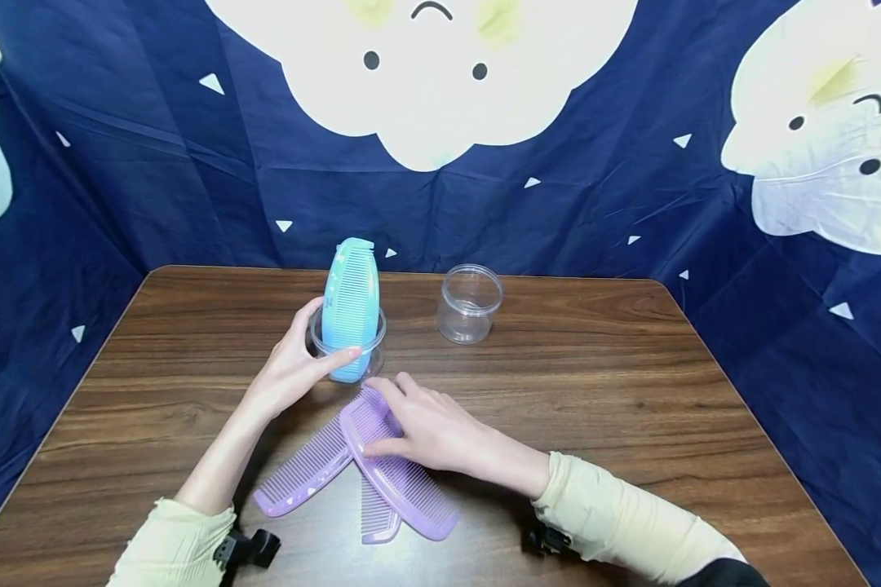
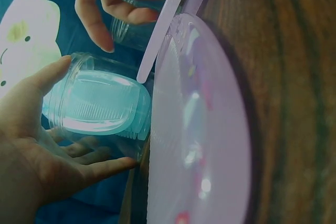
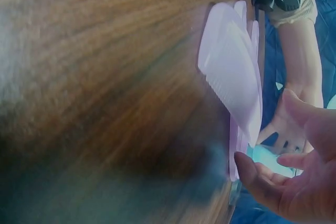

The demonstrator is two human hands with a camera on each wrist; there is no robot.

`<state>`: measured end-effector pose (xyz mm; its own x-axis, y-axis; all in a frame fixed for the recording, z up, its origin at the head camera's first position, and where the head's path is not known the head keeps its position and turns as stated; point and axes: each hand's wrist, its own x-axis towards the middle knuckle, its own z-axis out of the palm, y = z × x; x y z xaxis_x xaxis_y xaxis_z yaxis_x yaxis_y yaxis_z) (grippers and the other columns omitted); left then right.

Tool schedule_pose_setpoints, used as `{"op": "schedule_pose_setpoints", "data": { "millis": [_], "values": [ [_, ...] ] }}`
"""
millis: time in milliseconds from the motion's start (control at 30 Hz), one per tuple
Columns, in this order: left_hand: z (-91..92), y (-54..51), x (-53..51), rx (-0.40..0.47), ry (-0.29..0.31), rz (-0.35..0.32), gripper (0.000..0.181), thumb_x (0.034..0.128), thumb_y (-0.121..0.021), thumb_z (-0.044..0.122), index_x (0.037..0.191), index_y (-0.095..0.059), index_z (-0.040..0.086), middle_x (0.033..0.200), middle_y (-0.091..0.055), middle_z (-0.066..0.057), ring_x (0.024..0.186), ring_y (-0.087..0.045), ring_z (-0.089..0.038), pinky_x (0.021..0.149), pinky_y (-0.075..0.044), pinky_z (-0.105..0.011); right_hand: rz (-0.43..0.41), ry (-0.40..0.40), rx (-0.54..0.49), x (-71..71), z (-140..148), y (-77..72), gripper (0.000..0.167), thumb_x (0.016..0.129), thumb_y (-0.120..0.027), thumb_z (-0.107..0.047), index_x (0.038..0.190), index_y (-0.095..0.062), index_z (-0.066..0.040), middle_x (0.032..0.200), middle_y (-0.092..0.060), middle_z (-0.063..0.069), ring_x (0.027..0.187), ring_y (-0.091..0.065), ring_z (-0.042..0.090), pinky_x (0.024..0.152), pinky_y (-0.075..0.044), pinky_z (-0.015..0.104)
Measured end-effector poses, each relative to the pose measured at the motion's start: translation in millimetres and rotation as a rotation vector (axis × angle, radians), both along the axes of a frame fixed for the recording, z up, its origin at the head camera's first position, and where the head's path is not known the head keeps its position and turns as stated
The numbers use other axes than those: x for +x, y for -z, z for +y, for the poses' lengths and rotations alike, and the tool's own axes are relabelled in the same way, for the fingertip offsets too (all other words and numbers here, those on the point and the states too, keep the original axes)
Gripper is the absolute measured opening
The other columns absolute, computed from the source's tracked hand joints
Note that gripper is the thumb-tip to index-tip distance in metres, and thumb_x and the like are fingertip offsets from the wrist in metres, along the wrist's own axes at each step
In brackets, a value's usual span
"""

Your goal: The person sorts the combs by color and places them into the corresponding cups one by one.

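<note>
Hidden or unclear: the lower part of the held clear jar (image 1: 380,333) is partly covered by your left hand (image 1: 289,371); whether the light-blue comb (image 1: 351,302) inside is single or stacked, you cannot tell. The right hand (image 1: 436,424) covers one edge of the purple pile. The left-wrist view cuts off the nearest purple comb; the right-wrist view is blurred across the surface (image 1: 631,391).

Hands, two. Left: grasping the jar near its rim, thumb across the near side, fingers round the far side. Right: released, above the purple combs, fingers loosely bent, thumb apart; whether a fingertip touches a comb, you cannot tell.

Combs, light blue: upright in the held jar, standing well above the rim, fine-toothed, glossy.

Combs, purple, three, overlapping in front of the jar: top comb (image 1: 407,485), slanting, broad and curved; left comb (image 1: 312,471), pale marks on its spine; lower comb (image 1: 377,514), mostly covered.

Second clear jar (image 1: 470,306): upright, beyond your right hand.
</note>
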<state>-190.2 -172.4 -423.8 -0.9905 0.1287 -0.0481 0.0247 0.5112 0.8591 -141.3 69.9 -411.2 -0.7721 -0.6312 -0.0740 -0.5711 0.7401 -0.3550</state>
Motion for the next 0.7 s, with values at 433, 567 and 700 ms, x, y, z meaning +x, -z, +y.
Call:
{"op": "schedule_pose_setpoints", "data": {
  "millis": [433,567,700],
  "values": [
    [-0.8,2.0,-1.3,0.014,0.006,0.004,0.106,0.0870,-0.076,0.058,0.165,-0.011,0.030,0.166,-0.033,-0.011,0.150,-0.037,-0.037,0.117,-0.032,-0.065,0.041,-0.054,0.110,11.7,-4,5.6,0.095,0.087,-0.069,-0.068,0.160,-0.034,-0.019,0.119,-0.058,0.006,0.086,-0.058,0.012,0.066,-0.051,0.025],
    [-0.8,2.3,-1.4,0.012,0.003,0.007,0.105,0.0867,-0.076,0.058,0.165,-0.011,0.031,0.166,-0.034,-0.011,0.150,-0.037,-0.037,0.117,-0.032,-0.065,0.048,-0.062,0.131,13.2,-5,6.1,0.096,0.086,-0.069,-0.070,0.160,-0.034,-0.019,0.118,-0.057,0.006,0.086,-0.058,0.012,0.064,-0.050,0.025],
    [-0.9,2.6,-1.5,0.009,0.001,0.006,0.105,0.0866,-0.076,0.059,0.165,-0.011,0.031,0.166,-0.033,-0.011,0.150,-0.037,-0.037,0.117,-0.032,-0.065,0.049,-0.066,0.147,14.3,-6,6.3,0.097,0.085,-0.069,-0.071,0.160,-0.035,-0.019,0.118,-0.057,0.005,0.085,-0.057,0.012,0.063,-0.049,0.025]
  ]
}}
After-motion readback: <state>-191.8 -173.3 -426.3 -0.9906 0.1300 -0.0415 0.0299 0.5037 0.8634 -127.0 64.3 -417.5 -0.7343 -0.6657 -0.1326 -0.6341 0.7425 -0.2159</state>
